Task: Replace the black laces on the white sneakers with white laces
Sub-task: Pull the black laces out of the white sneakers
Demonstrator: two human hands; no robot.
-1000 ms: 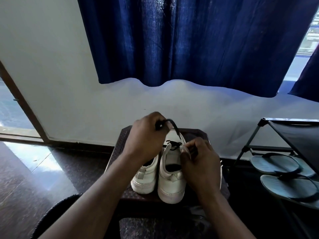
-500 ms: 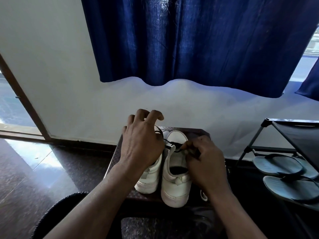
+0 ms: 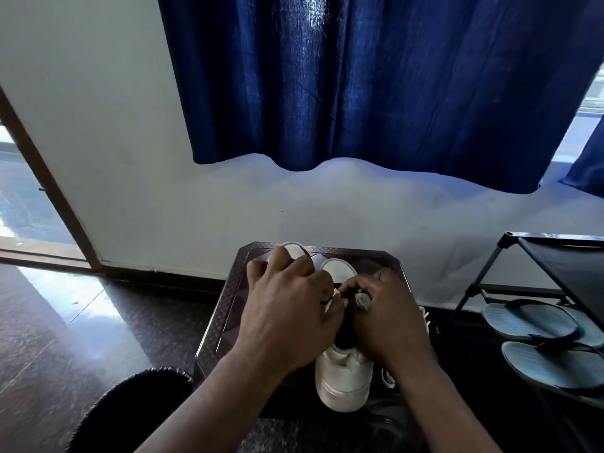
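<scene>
White sneakers (image 3: 343,377) stand side by side on the table (image 3: 222,322), largely hidden under both hands: right hand (image 3: 389,318) pinches the barely visible black lace (image 3: 338,287), while the left hand (image 3: 287,318) grip is indeterminable.

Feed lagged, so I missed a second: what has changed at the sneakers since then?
The left hand dropped from its raised pull of the black lace onto the sneakers, meeting the right hand; its grip is hidden. Right hand's pinch, sneakers, stool stayed.
</scene>
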